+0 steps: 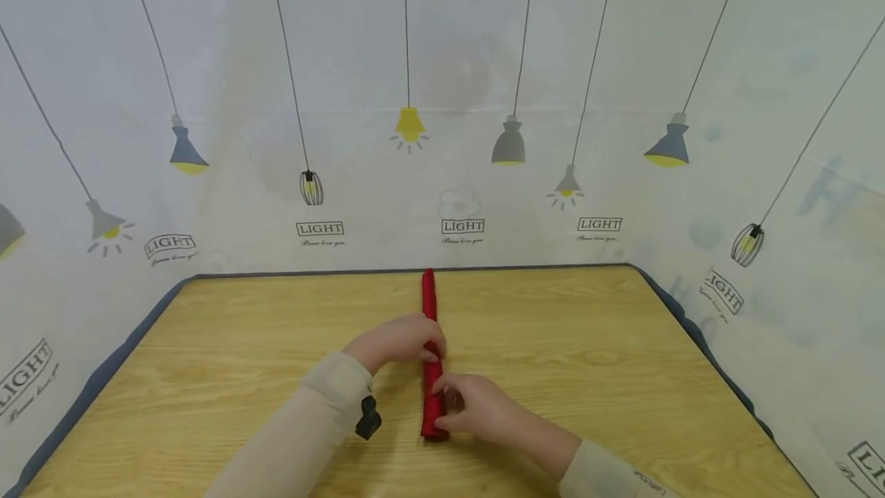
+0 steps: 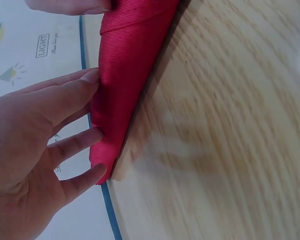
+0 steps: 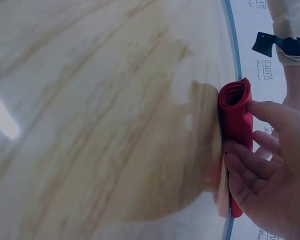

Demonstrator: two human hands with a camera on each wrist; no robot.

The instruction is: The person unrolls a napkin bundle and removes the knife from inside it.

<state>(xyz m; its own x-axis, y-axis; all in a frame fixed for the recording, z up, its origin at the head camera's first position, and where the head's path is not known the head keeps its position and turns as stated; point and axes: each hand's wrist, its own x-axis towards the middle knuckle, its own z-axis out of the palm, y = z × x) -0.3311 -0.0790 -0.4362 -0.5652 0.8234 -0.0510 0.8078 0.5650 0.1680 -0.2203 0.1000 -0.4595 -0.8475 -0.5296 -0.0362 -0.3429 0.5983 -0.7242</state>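
Note:
A red ribbed cloth (image 1: 430,298), rolled into a long narrow tube, lies lengthwise down the middle of the wooden table. Reaching over it from the left, my left hand (image 1: 404,336) touches the roll about midway with spread, slightly bent fingers. My right hand (image 1: 480,410) is at the near end, with thumb and bent fingers resting on the roll's right side, apart from each other. Spiral layers show at the open end of the red roll (image 3: 235,95) in the right wrist view. Several left fingertips meet the roll's surface (image 2: 127,65) in the left wrist view.
The wooden table (image 1: 276,313) has a dark blue edge. Behind and beside it hangs a pale backdrop (image 1: 359,44) printed with lamps. A black strap (image 1: 369,417) hangs from the left sleeve (image 1: 311,413).

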